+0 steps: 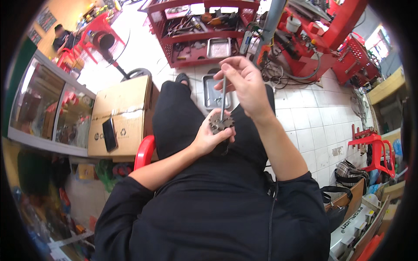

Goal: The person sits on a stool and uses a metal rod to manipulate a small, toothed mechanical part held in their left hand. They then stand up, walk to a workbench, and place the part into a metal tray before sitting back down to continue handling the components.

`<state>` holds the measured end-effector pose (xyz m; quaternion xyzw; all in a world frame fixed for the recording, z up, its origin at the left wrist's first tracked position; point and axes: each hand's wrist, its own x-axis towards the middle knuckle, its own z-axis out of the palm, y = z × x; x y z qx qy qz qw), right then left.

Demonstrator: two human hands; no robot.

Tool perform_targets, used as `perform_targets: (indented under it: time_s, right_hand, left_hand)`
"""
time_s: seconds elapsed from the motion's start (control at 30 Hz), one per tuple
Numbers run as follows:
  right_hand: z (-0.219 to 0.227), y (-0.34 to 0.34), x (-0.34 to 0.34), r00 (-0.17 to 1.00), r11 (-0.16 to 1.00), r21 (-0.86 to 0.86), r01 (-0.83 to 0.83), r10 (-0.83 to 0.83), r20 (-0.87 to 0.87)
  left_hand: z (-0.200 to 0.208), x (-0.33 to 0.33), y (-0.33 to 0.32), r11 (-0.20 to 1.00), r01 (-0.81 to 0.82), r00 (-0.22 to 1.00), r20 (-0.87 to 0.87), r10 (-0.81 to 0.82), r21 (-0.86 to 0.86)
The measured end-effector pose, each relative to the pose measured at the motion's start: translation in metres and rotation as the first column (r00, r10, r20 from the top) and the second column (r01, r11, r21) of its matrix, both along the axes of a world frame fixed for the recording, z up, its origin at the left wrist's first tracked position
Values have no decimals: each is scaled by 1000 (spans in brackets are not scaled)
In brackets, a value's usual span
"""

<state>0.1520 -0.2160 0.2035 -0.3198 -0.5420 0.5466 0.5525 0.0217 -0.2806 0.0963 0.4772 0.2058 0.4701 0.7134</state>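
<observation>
Toothed disc: dark metal part [221, 124] up over the seated person's lap, in the left hand; lower side and part of the rim hidden by fingers, fine detail on its face hard to make out from here.
Rod: thin grey rod [224, 100] from the right fingertips down to the disc's middle; top end covered by the fingers, so can't tell what tool it is. Can't tell whether the lower tip sits in a hole.
Direction: disc face tilts up toward the person's head; rod's long axis near upright, top leaning slightly right, away from the chest.
Left hand: left hand [207, 138] curled round the disc, thumb along its near rim.
Right hand: right hand [250, 89] half curled, thumb and fingertips pinching the rod's top.
Floor tray: metal tray [210, 90] beyond the lap, right edge partly hidden by the right hand; small bits inside, too small to tell.
Box: dark phone [110, 134] near the near left corner of the cardboard box [119, 98].
</observation>
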Motion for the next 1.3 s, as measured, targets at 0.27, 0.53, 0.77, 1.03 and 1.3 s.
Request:
perform_targets:
  time_s: [0.27, 0.53, 0.77, 1.03, 1.3]
  right_hand:
    - [11, -8, 2, 993, 1000, 13, -11, 12, -114]
    - [16, -17, 0, 973, 987, -79, -140, 123, -194]
    - [13, -14, 1, 954, 979, -129, -159, 120, -273]
    - [14, -15, -1, 974, 986, -97, -134, 113, -199]
    - [15, -19, -2, 983, 995, -52, -86, 76, -169]
  left_hand:
    - [10, 9, 0, 995, -91, 996, 8, 91, 46]
    - [6, 8, -2, 996, -91, 996, 0, 91, 11]
    - [7, 8, -2, 997, -82, 997, 8, 82, 15]
    - [9, 9, -2, 995, -94, 995, -40, 95, 39]
    - [8, 9, -1, 995, -90, 996, -15, 91, 47]
